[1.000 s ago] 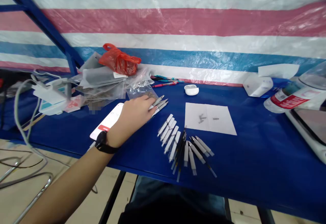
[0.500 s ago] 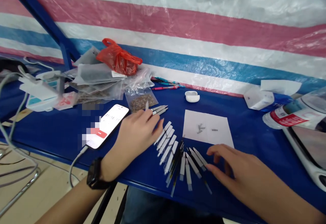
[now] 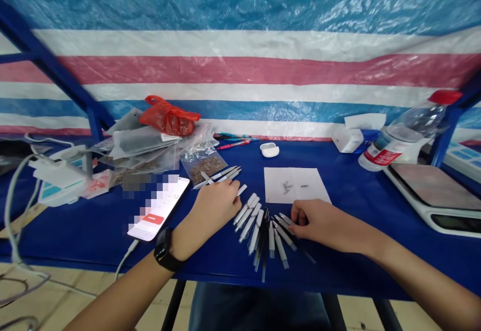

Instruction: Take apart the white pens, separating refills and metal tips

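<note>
My left hand (image 3: 221, 201) is closed around a white pen barrel (image 3: 241, 190), whose end pokes out by the thumb. Below it, several white clip-end pen barrels (image 3: 248, 211) lie fanned out on the blue table. Dark ink refills (image 3: 263, 251) lie beside them, then several white front barrels (image 3: 280, 251) with pointed tips. My right hand (image 3: 323, 224) has its thumb and fingers pinched at the rightmost front barrel (image 3: 286, 219); the fingers partly cover it. Small grey springs (image 3: 287, 187) rest on a white paper sheet (image 3: 315, 193). Whole pens (image 3: 227, 173) lie beyond my left hand.
A lit phone (image 3: 161, 213) on a cable lies at left. Behind are a bag of small brown parts (image 3: 206, 168), stacked plastic bags, a red bag (image 3: 169, 116) and a white earbud case (image 3: 269, 150). A bottle (image 3: 387, 148) and a scale (image 3: 432, 185) stand right.
The view has tilted up. My right hand has moved in to the front barrels and its fingers have closed. My left hand now has a white barrel showing beside the thumb.
</note>
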A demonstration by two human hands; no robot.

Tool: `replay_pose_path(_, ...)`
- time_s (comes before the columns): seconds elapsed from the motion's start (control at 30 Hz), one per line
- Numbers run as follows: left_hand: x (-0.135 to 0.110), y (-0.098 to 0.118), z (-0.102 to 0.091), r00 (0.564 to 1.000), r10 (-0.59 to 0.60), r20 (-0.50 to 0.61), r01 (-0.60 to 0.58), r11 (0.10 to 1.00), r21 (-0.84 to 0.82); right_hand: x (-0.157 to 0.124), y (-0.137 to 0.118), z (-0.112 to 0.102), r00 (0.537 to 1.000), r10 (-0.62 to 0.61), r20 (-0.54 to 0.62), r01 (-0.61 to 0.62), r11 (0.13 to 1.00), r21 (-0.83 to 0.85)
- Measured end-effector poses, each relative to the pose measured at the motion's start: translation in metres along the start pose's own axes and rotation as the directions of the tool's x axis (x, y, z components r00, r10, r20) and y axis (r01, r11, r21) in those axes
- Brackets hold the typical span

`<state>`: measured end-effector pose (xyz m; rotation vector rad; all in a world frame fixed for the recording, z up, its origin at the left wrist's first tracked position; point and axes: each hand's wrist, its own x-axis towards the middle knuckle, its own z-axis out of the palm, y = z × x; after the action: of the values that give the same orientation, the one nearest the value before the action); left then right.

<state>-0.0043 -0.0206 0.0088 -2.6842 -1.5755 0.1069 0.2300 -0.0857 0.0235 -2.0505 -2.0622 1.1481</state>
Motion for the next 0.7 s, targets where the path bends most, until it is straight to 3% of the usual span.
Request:
replay_pose_path(0.1,-0.003,-0.002,0.003,0.999,-0.011,-0.042,0.011,1.0,-0.019,-0.001,0.0,-0.005,0.999,-0.031,0.025,0.03,0.999,0.042)
replay_pose_path(0.2,-0.012,-0.006,0.011,0.988,0.027,-0.151,-0.027,1.0,-0.004,0.003,0.006,-0.011,0.993,-0.112,0.046,0.1,0.973,0.208)
replay_pose_path(0.33,-0.027,-0.014,0.022,0.946,0.12,-0.301,-0.098,0.991,0.089,0.013,0.014,-0.016,0.981,-0.195,-0.018,0.176,0.84,0.514)
replay_pose_path(0.47,-0.034,-0.027,0.025,0.887,0.3,-0.352,-0.246,0.95,0.191,0.021,0.018,-0.015,0.981,-0.166,-0.096,0.184,0.665,0.724)
replay_pose_path(0.57,-0.034,-0.037,0.026,0.838,0.386,-0.386,-0.319,0.92,0.228,0.024,0.021,-0.013,0.979,-0.144,-0.144,0.201,0.577,0.792)
replay_pose_path(0.7,-0.034,-0.042,0.029,0.793,0.416,-0.446,-0.321,0.907,0.274,0.026,0.024,-0.007,0.977,-0.146,-0.156,0.211,0.556,0.804)
